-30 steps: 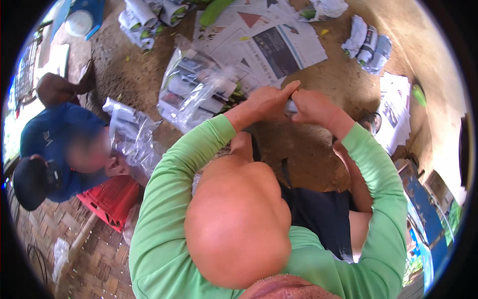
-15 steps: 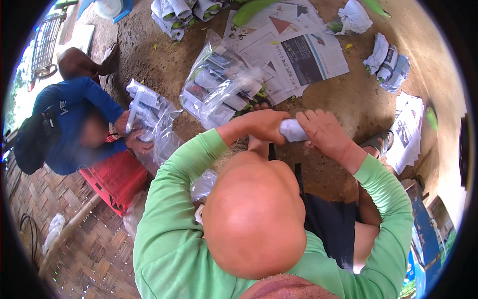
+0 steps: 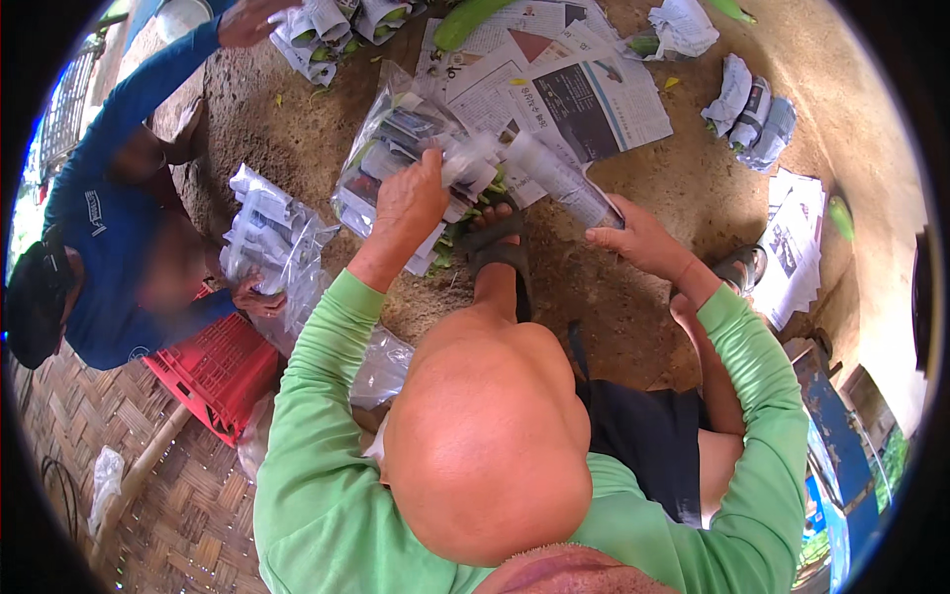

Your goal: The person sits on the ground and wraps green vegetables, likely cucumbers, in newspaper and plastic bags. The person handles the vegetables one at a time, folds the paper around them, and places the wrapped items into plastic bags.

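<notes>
My right hand (image 3: 645, 238) is closed around the lower end of a newspaper-wrapped roll (image 3: 566, 183), tilted up and left toward a clear plastic bag (image 3: 371, 148). What the paper covers is hidden. My left hand (image 3: 411, 205) lies at the bag's near side, its fingers curled on the plastic. Inside the bag are several newspaper-wrapped bundles (image 3: 391, 163), with green tips poking out at the right. My sandalled foot (image 3: 495, 243) rests just below the bag's opening.
Newspaper sheets (image 3: 604, 109) cover the ground beyond, with a long green vegetable (image 3: 465, 22) on them. Wrapped bundles lie at the back (image 3: 322, 35) and right (image 3: 752, 109). A paper stack (image 3: 792, 247) is at right. At left, a co-worker in blue (image 3: 129, 267) sits by another bag (image 3: 267, 233) and red crate (image 3: 213, 366).
My left hand has left the wrapped roll and moved left onto the plastic bag. My right hand now tilts the roll toward the bag. The co-worker's one arm has stretched toward the back bundles.
</notes>
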`<state>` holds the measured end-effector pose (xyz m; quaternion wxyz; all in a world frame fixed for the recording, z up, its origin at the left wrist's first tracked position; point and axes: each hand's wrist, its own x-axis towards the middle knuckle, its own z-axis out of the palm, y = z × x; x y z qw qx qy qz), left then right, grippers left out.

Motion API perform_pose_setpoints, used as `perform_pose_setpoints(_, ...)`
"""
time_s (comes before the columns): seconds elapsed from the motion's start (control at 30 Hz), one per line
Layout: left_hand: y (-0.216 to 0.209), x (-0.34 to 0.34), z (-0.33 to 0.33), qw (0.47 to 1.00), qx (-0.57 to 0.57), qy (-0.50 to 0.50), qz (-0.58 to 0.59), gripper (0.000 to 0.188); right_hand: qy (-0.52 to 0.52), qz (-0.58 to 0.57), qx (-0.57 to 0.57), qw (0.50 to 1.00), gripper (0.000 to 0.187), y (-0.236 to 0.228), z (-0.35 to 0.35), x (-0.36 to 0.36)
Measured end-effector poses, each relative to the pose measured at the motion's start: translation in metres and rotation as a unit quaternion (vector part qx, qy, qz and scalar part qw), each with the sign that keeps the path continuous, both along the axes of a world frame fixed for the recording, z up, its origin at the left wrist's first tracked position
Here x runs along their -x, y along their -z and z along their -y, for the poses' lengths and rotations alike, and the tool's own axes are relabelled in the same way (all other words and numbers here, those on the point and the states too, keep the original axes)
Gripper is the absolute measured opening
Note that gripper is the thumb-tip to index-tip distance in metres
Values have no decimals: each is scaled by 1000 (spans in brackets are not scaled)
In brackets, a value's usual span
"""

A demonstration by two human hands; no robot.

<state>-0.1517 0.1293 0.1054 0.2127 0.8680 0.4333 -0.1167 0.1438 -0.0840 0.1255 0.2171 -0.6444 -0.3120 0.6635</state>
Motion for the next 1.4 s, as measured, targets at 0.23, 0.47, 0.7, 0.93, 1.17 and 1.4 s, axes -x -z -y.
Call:
perform_pose_setpoints(0.23, 13, -37, -11, 975, -35, -89, 202, 20, -71, 134, -213, 965, 64, 43, 1, 34)
perform_pose_setpoints(0.47, 25, -51, 14, 951, -153, -21, 269, 17, 99, 172, -259, 945, 56, 83, -36, 90)
perform_pose_setpoints(0.7, 36, -54, 13, 957, -116, -47, 261, 17, 164, 160, -290, 929, 38, 119, -136, 123)
perform_pose_setpoints(0.93, 50, -60, 3, 976, -163, -17, 143, 37, 107, 237, -101, 960, 47, 135, -149, 100)
perform_pose_setpoints(1.17, 36, -67, -15, 994, -73, 11, 81, 54, -27, 334, -174, 926, 43, 125, -99, 59)
perform_pose_setpoints(1.4, 52, -127, -109, 949, -181, -39, 257, 35, -202, 594, -160, 762, 48, 138, -22, 56)
